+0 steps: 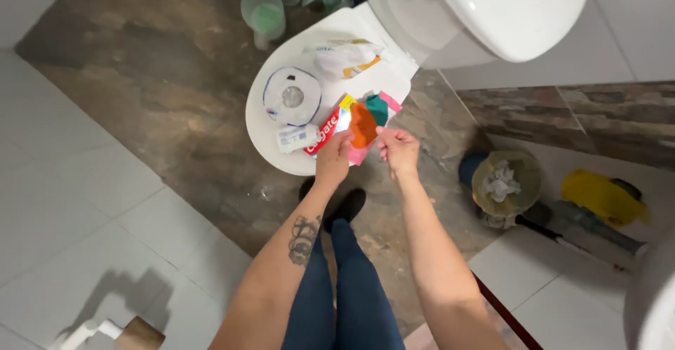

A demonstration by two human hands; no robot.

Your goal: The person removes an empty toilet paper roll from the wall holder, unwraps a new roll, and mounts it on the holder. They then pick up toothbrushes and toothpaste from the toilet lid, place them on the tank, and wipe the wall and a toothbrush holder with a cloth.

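My left hand (333, 157) and my right hand (398, 149) are held together over the front edge of a closed white toilet lid (261, 126). Between them is an orange pouch (362, 125), pinched on its left side by my left hand; my right hand's fingers are curled at its right edge, apparently gripping it. A pink and teal packet (382, 105) lies just behind the pouch. A red and white toothpaste box (325, 130) lies on the lid under my left hand.
On the lid also sit a wrapped toilet roll (292, 95), a small white tube (297, 138) and a white plastic bag (344, 58). A green-filled bottle (264, 11) stands on the floor behind. A bin with paper (505, 181) and a yellow cloth (601, 197) are to the right.
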